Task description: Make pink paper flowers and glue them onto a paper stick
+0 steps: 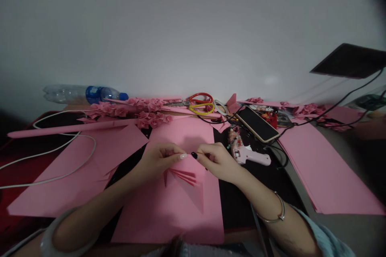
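Observation:
Between my two hands is a piece of folded pink paper [188,172], its layers fanning out below my fingers. My left hand [161,158] pinches its upper edge from the left, thumb against bent fingers. From the right, my right hand [216,160] pinches the same edge, so the two thumb tips nearly meet. Under the folded paper lies a large pink sheet [169,225], flat on a dark surface. Just right of my right hand rests a pale pink glue gun [249,154] with a glue-crusted nozzle end.
Pink paper flowers on stems [150,118] lie along the back, with red-and-yellow-handled scissors [202,103] among them. A plastic bottle [75,94] lies behind left. A phone [257,123] lies right of centre. Pink sheets [325,168] are stacked at right; a white cable [60,158] loops at left.

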### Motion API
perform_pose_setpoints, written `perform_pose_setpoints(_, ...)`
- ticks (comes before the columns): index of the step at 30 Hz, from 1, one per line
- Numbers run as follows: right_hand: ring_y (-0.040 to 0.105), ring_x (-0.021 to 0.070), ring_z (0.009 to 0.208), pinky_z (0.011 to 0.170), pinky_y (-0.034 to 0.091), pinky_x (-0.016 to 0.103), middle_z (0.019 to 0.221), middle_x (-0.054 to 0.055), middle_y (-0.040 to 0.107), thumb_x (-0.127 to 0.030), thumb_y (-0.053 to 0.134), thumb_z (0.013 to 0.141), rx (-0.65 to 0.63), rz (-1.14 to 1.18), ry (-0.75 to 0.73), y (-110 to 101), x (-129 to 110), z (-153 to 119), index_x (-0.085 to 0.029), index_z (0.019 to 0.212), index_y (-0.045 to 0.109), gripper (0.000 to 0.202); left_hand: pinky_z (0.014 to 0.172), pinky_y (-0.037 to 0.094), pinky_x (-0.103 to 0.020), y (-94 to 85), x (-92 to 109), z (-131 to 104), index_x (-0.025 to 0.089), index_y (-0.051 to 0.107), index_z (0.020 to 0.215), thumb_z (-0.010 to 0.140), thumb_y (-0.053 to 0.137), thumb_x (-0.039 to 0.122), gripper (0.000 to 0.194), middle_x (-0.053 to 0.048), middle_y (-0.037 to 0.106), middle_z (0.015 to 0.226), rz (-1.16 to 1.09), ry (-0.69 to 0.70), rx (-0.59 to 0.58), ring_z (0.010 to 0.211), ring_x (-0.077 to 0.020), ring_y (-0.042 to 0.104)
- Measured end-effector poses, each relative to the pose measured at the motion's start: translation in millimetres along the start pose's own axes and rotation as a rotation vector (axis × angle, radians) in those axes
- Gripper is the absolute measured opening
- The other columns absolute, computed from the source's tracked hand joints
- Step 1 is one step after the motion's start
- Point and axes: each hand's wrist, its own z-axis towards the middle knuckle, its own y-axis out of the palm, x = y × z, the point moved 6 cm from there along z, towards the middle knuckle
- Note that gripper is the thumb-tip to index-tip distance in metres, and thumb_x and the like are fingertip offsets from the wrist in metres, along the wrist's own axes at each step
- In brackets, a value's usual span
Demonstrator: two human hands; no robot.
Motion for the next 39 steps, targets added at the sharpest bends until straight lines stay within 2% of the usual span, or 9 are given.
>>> perform_pose_setpoints(6,0.031,0.0088,0.056,0.054,0.025,0.023,0.059,-0.006,0.034,-0.018,0.045,0.088,-0.086,0.073,0.014,11.1,-0.3,0.8,-0.019,0.062,0.038,0.026,0.061,0.043,-0.023,8.8,-9.5,1.6,0.017,0.067,0.076,0.087,0.054,0.039,0.028,0.000,0.062,0.070,0.048,0.042,-0.095,0.066,-0.0137,0.053)
perform_pose_setpoints(13,0.029,0.0088,0.056,0.054,0.024,0.023,0.058,-0.007,0.031,-0.014,0.048,0.084,-0.164,0.131,0.080,12.4,4.2,-0.1,-0.019,0.060,0.038,0.027,0.052,0.031,-0.022,8.5,-2.5,0.5,0.016,0.056,0.060,0.089,0.050,0.035,0.035,0.004,0.044,0.056,0.209,0.074,-0.199,0.056,-0.0104,0.041)
perform_pose_setpoints(18,0.026,0.0096,0.058,0.054,0.022,0.024,0.059,-0.006,0.028,-0.020,0.048,0.088,-0.153,0.115,0.084,0.9,6.4,1.5,-0.019,0.060,0.035,0.031,0.059,0.048,-0.024,2.0,-5.4,0.8,0.016,0.059,0.064,0.087,0.054,0.039,0.033,0.001,0.055,0.059,0.047,-0.042,-0.239,0.058,-0.0126,0.056)
perform_pose_setpoints(22,0.026,0.0098,0.057,0.053,0.021,0.025,0.059,-0.006,0.028,-0.023,0.048,0.089,-0.105,0.100,0.097,-13.9,9.3,2.7,-0.020,0.060,0.033,0.033,0.068,0.055,-0.029,-9.2,-17.0,5.5,0.016,0.064,0.071,0.085,0.058,0.038,0.027,-0.003,0.068,0.069,-0.011,-0.075,-0.161,0.069,-0.0169,0.067)
perform_pose_setpoints(26,0.028,0.0094,0.056,0.051,0.022,0.024,0.061,-0.005,0.030,-0.029,0.048,0.090,-0.010,0.137,0.126,-25.7,13.2,3.4,-0.020,0.061,0.034,0.033,0.072,0.055,-0.032,-26.4,-23.1,9.9,0.015,0.066,0.083,0.083,0.059,0.043,0.028,-0.004,0.071,0.079,-0.072,-0.078,0.110,0.077,-0.0205,0.068)
perform_pose_setpoints(29,0.028,0.0090,0.057,0.052,0.022,0.024,0.061,-0.006,0.030,-0.029,0.047,0.091,-0.034,0.155,0.102,-19.6,12.5,4.2,-0.019,0.062,0.037,0.033,0.070,0.055,-0.032,-17.1,-17.3,8.6,0.017,0.067,0.098,0.085,0.056,0.046,0.034,-0.006,0.072,0.089,-0.116,-0.089,0.064,0.082,-0.0211,0.067)
perform_pose_setpoints(31,0.029,0.0089,0.057,0.053,0.024,0.023,0.061,-0.006,0.030,-0.025,0.047,0.091,-0.074,0.146,0.079,-11.0,10.9,4.6,-0.018,0.062,0.039,0.031,0.065,0.052,-0.027,-8.2,-9.4,6.0,0.016,0.068,0.090,0.084,0.058,0.042,0.028,-0.004,0.069,0.081,-0.043,-0.055,0.005,0.073,-0.0179,0.063)
perform_pose_setpoints(34,0.037,0.0094,0.061,0.058,0.029,0.022,0.065,-0.005,0.042,-0.016,0.047,0.088,-0.086,0.120,0.075,-0.3,9.9,5.0,-0.017,0.071,0.051,0.018,0.056,0.043,-0.022,-0.8,-3.5,2.7,0.015,0.065,0.071,0.085,0.056,0.036,0.027,0.002,0.057,0.062,0.103,-0.014,-0.026,0.059,-0.0126,0.052)
perform_pose_setpoints(39,0.044,0.0104,0.065,0.062,0.035,0.022,0.070,-0.002,0.052,-0.014,0.049,0.087,-0.061,0.184,0.109,9.6,12.2,6.4,-0.015,0.082,0.061,0.013,0.054,0.032,-0.021,1.9,-0.5,1.8,0.015,0.064,0.068,0.086,0.053,0.028,0.025,0.004,0.051,0.058,0.260,0.089,-0.021,0.058,-0.0106,0.045)
